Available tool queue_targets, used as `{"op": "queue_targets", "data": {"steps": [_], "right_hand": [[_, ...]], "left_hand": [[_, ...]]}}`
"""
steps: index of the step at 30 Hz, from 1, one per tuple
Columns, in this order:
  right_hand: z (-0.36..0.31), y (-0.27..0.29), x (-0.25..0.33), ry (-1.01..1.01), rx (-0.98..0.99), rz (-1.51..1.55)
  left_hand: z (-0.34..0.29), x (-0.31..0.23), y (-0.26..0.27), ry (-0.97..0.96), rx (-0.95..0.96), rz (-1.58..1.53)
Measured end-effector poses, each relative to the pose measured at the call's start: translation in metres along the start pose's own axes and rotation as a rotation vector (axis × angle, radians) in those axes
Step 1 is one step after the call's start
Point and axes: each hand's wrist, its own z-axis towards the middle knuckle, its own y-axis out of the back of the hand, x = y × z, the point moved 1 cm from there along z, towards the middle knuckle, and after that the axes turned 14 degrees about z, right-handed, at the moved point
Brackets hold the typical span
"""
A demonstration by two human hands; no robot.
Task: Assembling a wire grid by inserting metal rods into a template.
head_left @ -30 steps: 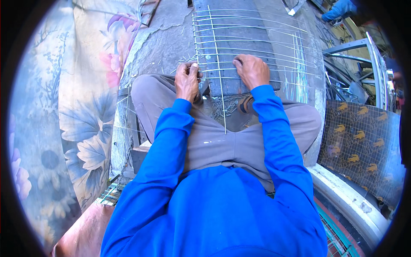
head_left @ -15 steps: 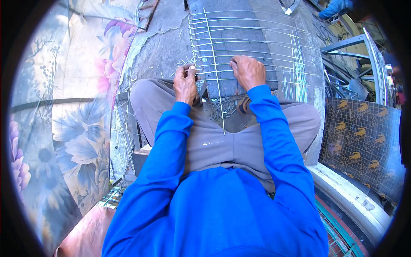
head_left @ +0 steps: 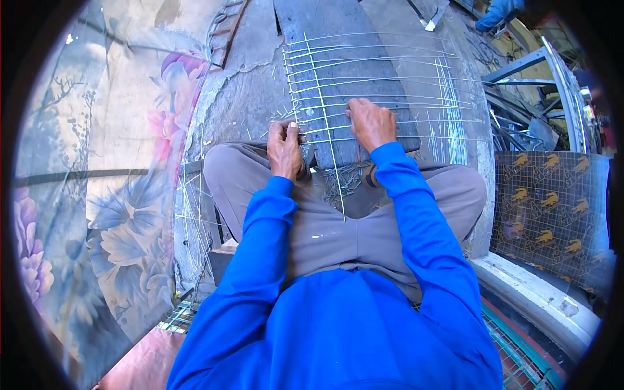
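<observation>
The wire grid (head_left: 323, 104) lies over a dark board (head_left: 322, 18) in the upper middle. The left hand (head_left: 285, 149) pinches the grid's left edge. The right hand (head_left: 374, 123) curls its fingers close together by the wires; I can't tell if they grip 1. A hard tug could bend the thin wires crooked.

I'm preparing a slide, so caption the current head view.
Left hand and right hand at a lattice of thin wires over a dark board.
</observation>
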Motion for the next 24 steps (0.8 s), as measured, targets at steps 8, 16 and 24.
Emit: {"op": "queue_targets", "data": {"steps": [8,16,24], "right_hand": [[-0.003,0.006,0.003,-0.031,0.039,0.033],[-0.005,0.01,-0.001,-0.023,0.063,0.081],[-0.052,0.042,0.027,-0.054,-0.161,0.403]], "left_hand": [[0.003,0.006,-0.004,0.006,-0.043,-0.009],[0.002,0.01,-0.003,0.024,-0.056,0.034],[0.005,0.005,-0.002,0.058,-0.035,0.006]]}}
